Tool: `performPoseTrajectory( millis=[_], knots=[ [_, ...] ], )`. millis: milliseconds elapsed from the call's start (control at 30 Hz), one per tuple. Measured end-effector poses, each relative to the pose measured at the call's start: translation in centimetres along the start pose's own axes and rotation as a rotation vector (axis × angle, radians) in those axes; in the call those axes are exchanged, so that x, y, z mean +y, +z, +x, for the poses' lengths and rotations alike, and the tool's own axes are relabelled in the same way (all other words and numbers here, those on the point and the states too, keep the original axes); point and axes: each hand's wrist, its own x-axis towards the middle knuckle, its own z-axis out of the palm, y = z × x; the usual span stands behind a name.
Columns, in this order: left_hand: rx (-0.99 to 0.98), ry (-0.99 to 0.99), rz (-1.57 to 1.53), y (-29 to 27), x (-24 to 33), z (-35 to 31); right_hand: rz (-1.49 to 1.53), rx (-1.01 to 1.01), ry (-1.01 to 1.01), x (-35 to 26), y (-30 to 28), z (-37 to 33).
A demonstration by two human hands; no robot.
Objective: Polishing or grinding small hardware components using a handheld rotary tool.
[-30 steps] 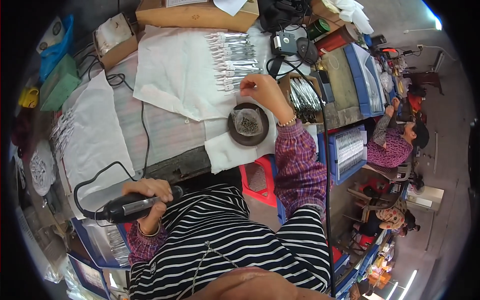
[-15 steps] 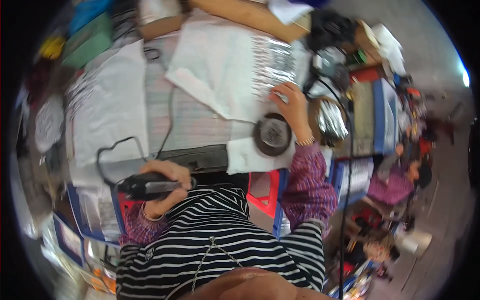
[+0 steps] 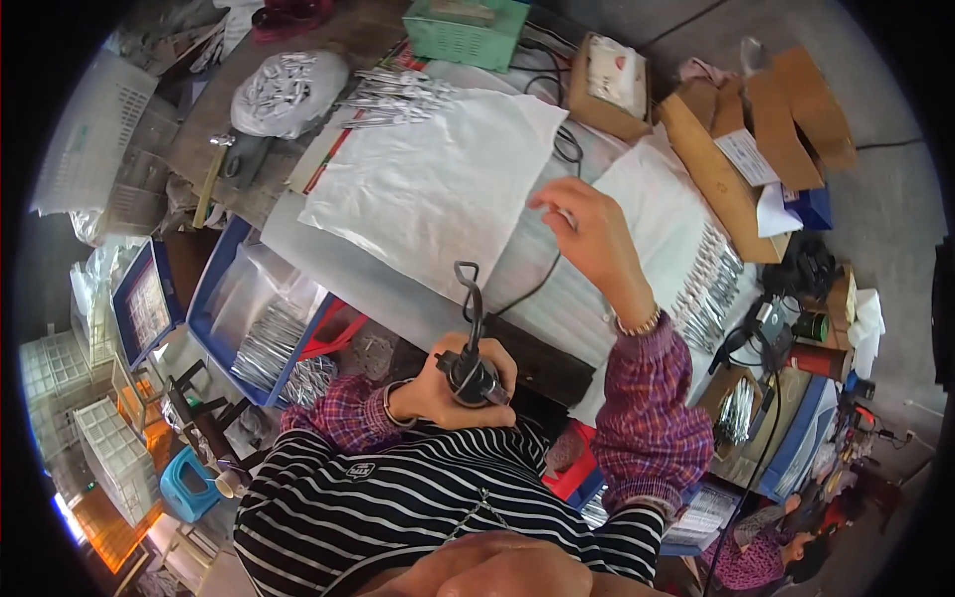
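Observation:
My left hand [image 3: 435, 390] is wrapped round a black corded electric hand tool [image 3: 472, 376], held close to my striped top at the table's front edge. Its looped cord points away from me. My right hand [image 3: 599, 239] hovers above the table with finger and thumb apart, and nothing shows between them. Beside it on the left lies a white sheet [image 3: 428, 184], with a pile of small silvery metal pieces [image 3: 398, 97] at its far edge. To the right of my right forearm, similar metal pieces [image 3: 708, 289] lie in a row on another white sheet [image 3: 662, 204].
A green basket [image 3: 466, 38], an open carton [image 3: 609, 90] and a long cardboard box [image 3: 721, 174] line the far side. A bag of metal parts [image 3: 288, 95] sits at far left. Blue crates [image 3: 234, 333] stand beside me. A black cable [image 3: 746, 468] hangs at right.
The view has swung left. My right hand has left the row of metal pieces and moved leftward over the table. The tool in my left hand has turned, its cord end now pointing away from me.

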Motion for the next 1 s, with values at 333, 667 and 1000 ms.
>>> performPoseTrajectory(
  millis=[333, 667, 1000],
  knots=[
    [0.155, -0.025, -0.101, -3.7, 0.5, -1.9, -0.262, 0.059, -0.192, 1.7, 13.8, 12.7],
    [0.181, -0.037, -0.113, -5.2, 0.4, -2.3, -0.343, 0.16, -0.118, 1.9, 16.6, 14.2],
    [0.163, -0.055, -0.05, -5.5, 0.4, -2.4, -0.423, 0.157, -0.14, 2.1, 17.8, 14.7]
  ],
)
